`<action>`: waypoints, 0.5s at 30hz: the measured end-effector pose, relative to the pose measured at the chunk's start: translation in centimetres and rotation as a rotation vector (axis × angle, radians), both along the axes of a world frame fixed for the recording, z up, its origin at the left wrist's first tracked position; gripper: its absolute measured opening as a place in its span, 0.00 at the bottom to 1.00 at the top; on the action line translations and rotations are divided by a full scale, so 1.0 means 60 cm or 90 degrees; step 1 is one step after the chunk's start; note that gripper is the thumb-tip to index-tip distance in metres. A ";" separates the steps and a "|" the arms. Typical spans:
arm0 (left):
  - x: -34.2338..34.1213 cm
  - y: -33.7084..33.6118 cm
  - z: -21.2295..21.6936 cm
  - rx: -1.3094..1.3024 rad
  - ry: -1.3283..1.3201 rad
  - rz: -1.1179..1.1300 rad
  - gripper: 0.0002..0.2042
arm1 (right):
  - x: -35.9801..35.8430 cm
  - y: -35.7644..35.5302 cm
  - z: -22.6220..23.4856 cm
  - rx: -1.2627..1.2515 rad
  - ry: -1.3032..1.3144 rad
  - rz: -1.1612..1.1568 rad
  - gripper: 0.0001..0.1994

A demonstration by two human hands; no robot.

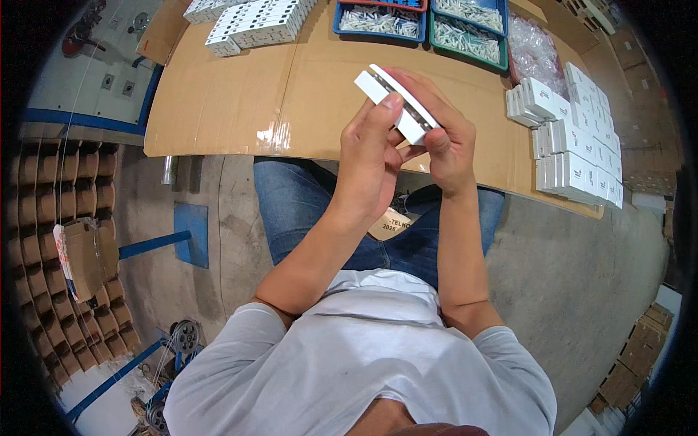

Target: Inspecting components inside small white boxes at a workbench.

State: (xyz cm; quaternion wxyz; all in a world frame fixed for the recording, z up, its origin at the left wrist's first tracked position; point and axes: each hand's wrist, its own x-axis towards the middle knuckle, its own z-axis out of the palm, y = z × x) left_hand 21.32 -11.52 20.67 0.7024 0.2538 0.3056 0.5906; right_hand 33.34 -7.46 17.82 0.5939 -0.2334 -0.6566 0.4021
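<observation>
Above the near edge of the cardboard-covered table (218, 109), both hands hold a small white box (413, 131) tilted down to the right. A dark, partly shiny strip runs along it between two white parts; what lies inside cannot be made out. My left hand (367, 149) is closed on the near side, its thumb pressed against the strip. Wrapped round the far side and the lower right end is my right hand (452, 142), with its thumb near that end. Most fingertips are hidden behind the box.
Stacked small white boxes stand at the right (578, 156) and far left (258, 25) of the table. At the back, blue (378, 27) and green (465, 47) trays hold many small white pieces. Clear plastic bags (534, 51) fill a reddish tray beside them. A cardboard divider grid (36, 240) lies left.
</observation>
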 end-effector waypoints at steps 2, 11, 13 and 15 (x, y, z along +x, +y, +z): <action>0.000 -0.002 -0.002 -0.005 -0.001 0.004 0.26 | -0.008 -0.002 -0.001 0.008 0.009 -0.020 0.36; 0.008 -0.006 -0.007 -0.013 -0.008 0.042 0.25 | -0.018 -0.004 -0.012 0.021 0.015 -0.077 0.36; 0.008 -0.007 -0.007 -0.018 -0.009 0.043 0.24 | -0.019 -0.005 -0.012 0.022 0.015 -0.080 0.36; 0.007 -0.009 -0.006 -0.022 -0.009 0.044 0.24 | -0.021 -0.006 -0.011 0.013 0.023 -0.082 0.36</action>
